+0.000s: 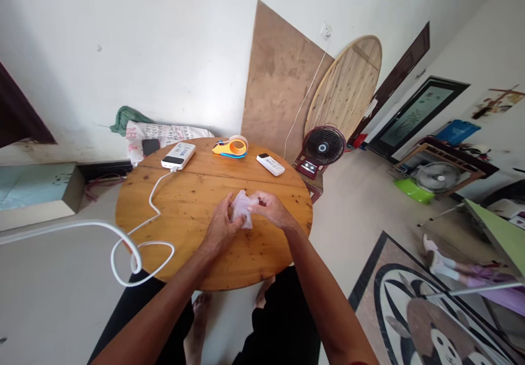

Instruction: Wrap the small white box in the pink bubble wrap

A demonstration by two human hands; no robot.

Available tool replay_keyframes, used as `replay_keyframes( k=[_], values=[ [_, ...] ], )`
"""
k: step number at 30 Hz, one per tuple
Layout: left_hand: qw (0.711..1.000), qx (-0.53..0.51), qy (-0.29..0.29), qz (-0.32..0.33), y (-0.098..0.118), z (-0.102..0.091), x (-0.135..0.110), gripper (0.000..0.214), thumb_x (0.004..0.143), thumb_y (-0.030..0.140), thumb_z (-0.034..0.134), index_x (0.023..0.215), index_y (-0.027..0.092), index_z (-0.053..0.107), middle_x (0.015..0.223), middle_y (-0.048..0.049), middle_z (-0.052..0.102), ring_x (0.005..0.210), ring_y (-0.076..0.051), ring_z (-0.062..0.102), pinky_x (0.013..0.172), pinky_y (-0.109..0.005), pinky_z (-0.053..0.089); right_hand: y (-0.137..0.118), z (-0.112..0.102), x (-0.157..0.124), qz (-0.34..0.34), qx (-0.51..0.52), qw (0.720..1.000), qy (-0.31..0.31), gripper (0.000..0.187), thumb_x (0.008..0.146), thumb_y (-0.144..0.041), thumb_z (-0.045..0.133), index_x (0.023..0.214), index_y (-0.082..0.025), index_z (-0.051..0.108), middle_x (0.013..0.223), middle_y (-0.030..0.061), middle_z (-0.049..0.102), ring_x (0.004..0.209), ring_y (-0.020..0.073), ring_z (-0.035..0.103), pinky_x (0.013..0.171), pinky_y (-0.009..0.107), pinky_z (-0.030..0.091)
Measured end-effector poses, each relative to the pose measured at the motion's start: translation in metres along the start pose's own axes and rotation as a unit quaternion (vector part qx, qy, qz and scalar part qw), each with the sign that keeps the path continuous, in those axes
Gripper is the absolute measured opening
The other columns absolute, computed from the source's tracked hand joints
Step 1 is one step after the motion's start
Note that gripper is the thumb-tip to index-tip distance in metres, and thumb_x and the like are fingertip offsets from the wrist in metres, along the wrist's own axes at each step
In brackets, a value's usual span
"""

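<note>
A small bundle of translucent, pale pinkish wrap (243, 209), probably bubble wrap, is between my hands over the round wooden table (192, 190). My left hand (223, 224) grips its left side, thumb across the lower part. With thumb and fingers closed, my right hand (270, 208) pinches its upper right edge. Whatever the wrap may contain is hidden. Beyond my hands lie a yellow tape dispenser (231, 147) holding a roll of clear tape and a white power bank (270, 164) with a dark display. Another white power bank (178, 156) sits at the left.
A white cable (153, 198) runs from the left power bank and loops off the table's left edge. Behind the table are a printed sack (164, 133) and a leaning board (283, 75). A dark red fan (322, 149) stands right. Someone's legs (447, 266) show far right.
</note>
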State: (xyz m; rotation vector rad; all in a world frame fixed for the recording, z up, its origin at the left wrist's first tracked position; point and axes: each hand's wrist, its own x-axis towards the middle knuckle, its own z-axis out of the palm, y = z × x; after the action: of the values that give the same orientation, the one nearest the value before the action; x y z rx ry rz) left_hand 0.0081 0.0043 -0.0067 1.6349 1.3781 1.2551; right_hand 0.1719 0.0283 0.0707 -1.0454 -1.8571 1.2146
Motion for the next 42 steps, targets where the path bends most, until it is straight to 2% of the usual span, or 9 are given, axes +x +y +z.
replay_keyframes(
  k=[5,8,13,19,24,30,34,39,42],
  values=[
    [0.999,0.015,-0.007,0.034,0.000,-0.003,-0.002,0.043,0.076,0.031,0.057,0.117,0.018,0.051,0.110,-0.0081,0.056,0.106,-0.023,0.052,0.095,-0.043,0.043,0.002,0.011,-0.018,-0.042,-0.084,0.995,0.021,0.020,0.076,-0.038,0.063,0.079,-0.019,0.058,0.091,0.0018,0.065,0.086,0.0161,0.059,0.079,0.027,0.044],
    [0.999,0.017,0.004,0.048,0.002,-0.004,-0.003,0.029,0.075,0.023,0.054,0.104,0.018,0.055,0.103,-0.0061,0.055,0.102,-0.021,0.051,0.092,-0.039,0.044,0.002,0.022,-0.029,-0.055,-0.119,0.990,0.042,0.010,0.083,-0.031,0.056,0.079,-0.021,0.055,0.105,0.0035,0.066,0.099,0.0173,0.060,0.082,0.027,0.045],
    [0.998,0.015,0.002,0.063,0.005,-0.004,-0.003,0.029,0.070,0.011,0.049,0.097,0.017,0.054,0.101,-0.0050,0.053,0.099,-0.018,0.050,0.088,-0.033,0.045,0.005,0.035,-0.040,-0.086,-0.179,0.976,0.086,0.006,0.085,-0.023,0.050,0.080,-0.023,0.053,0.118,0.0059,0.063,0.109,0.0181,0.058,0.093,0.031,0.042],
    [0.997,0.023,0.010,0.073,0.005,-0.001,-0.003,0.027,0.073,0.016,0.050,0.100,0.018,0.055,0.104,-0.0064,0.053,0.100,-0.019,0.051,0.088,-0.034,0.045,0.011,0.036,-0.041,-0.094,-0.206,0.971,0.078,0.009,0.087,-0.027,0.049,0.082,-0.022,0.055,0.119,0.0065,0.064,0.110,0.0177,0.058,0.094,0.030,0.042],
    [0.994,0.035,-0.029,0.104,0.004,-0.007,-0.001,0.023,0.075,0.019,0.050,0.095,0.018,0.059,0.099,-0.0056,0.058,0.099,-0.020,0.053,0.090,-0.037,0.046,0.012,0.032,-0.040,-0.105,-0.220,0.967,0.066,0.009,0.087,-0.027,0.049,0.082,-0.022,0.055,0.119,0.0065,0.064,0.108,0.0173,0.059,0.092,0.030,0.043],
    [0.983,0.069,-0.052,0.162,-0.012,-0.020,-0.012,0.041,0.078,0.020,0.052,0.118,0.021,0.059,0.127,-0.0085,0.054,0.126,-0.024,0.043,0.106,-0.042,0.038,0.021,0.031,-0.041,-0.168,-0.234,0.956,0.060,0.008,0.082,-0.016,0.049,0.082,-0.022,0.054,0.117,0.0067,0.064,0.111,0.0176,0.059,0.094,0.032,0.045],
    [0.970,0.153,-0.051,0.184,-0.023,-0.026,-0.018,0.041,0.084,0.018,0.047,0.123,0.026,0.058,0.140,-0.0081,0.044,0.126,-0.026,0.045,0.104,-0.045,0.040,0.030,0.038,-0.047,-0.203,-0.280,0.936,0.070,0.016,0.078,-0.011,0.049,0.087,-0.023,0.055,0.121,0.0073,0.062,0.118,0.0185,0.054,0.099,0.035,0.044],
    [0.946,0.231,-0.040,0.223,-0.016,-0.032,-0.019,0.045,0.081,0.015,0.051,0.124,0.028,0.057,0.143,-0.0093,0.041,0.125,-0.029,0.046,0.102,-0.048,0.041,0.042,0.047,-0.051,-0.222,-0.323,0.915,0.097,0.018,0.082,-0.009,0.046,0.090,-0.021,0.057,0.125,0.0098,0.059,0.126,0.0185,0.047,0.105,0.038,0.040],
    [0.945,0.227,-0.060,0.228,-0.010,-0.030,-0.014,0.045,0.077,0.012,0.052,0.121,0.022,0.056,0.143,-0.0113,0.041,0.127,-0.028,0.044,0.105,-0.045,0.038,0.045,0.048,-0.050,-0.225,-0.328,0.912,0.100,0.021,0.083,-0.008,0.044,0.092,-0.021,0.057,0.126,0.0092,0.058,0.128,0.0175,0.045,0.106,0.038,0.039]
  ],
)
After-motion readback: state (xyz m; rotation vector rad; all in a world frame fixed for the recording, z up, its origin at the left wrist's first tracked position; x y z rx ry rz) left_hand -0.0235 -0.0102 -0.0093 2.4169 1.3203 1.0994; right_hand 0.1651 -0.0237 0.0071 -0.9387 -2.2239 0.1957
